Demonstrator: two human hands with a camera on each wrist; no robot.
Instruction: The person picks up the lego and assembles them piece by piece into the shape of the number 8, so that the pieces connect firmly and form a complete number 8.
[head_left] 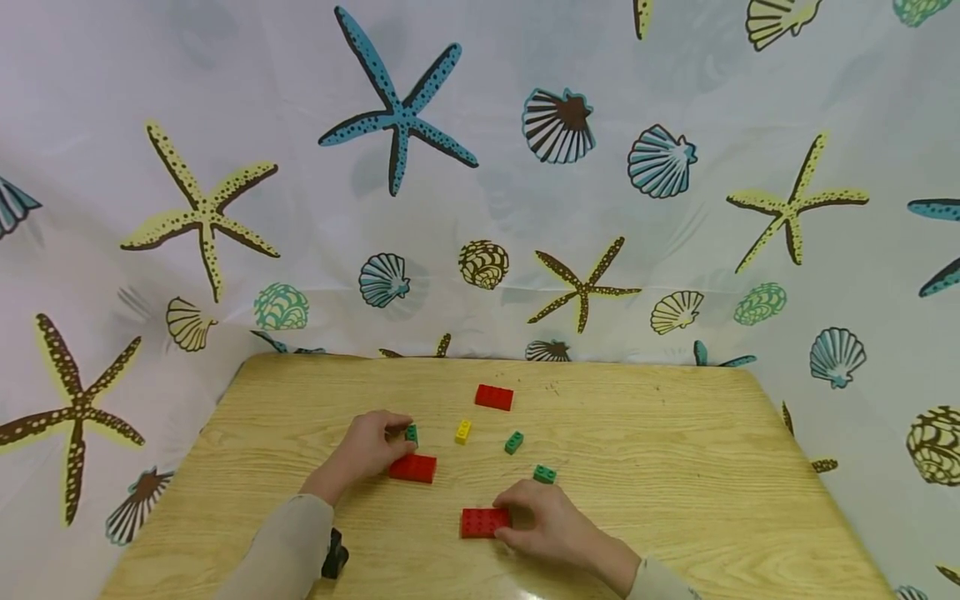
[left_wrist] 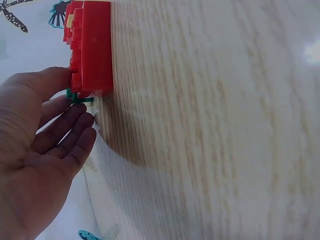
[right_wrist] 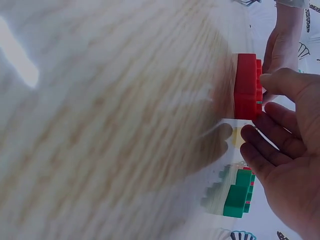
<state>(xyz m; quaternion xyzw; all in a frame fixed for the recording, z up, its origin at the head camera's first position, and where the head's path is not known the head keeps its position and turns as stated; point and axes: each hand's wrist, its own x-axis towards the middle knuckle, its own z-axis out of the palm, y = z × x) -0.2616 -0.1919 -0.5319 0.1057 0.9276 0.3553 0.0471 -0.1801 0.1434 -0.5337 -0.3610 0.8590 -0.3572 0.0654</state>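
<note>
My left hand (head_left: 399, 442) rests on the wooden table (head_left: 675, 467), left of centre. Its thumb and fingers pinch a small green brick (head_left: 411, 432) just behind a red brick (head_left: 413, 468). In the left wrist view the hand (left_wrist: 75, 96) has the green brick (left_wrist: 78, 97) between thumb and forefinger, against the red brick (left_wrist: 92, 50). My right hand (head_left: 507, 517) holds the right end of a second red brick (head_left: 483, 522) lying flat near the front. In the right wrist view the right hand (right_wrist: 257, 106) has its thumb and forefinger round that red brick (right_wrist: 246, 87).
Loose on the table lie a third red brick (head_left: 493, 397) at the back, a yellow brick (head_left: 463, 431), and two green bricks (head_left: 513, 442) (head_left: 544, 474). A seashell-print curtain (head_left: 480, 167) hangs close behind and round the table edges.
</note>
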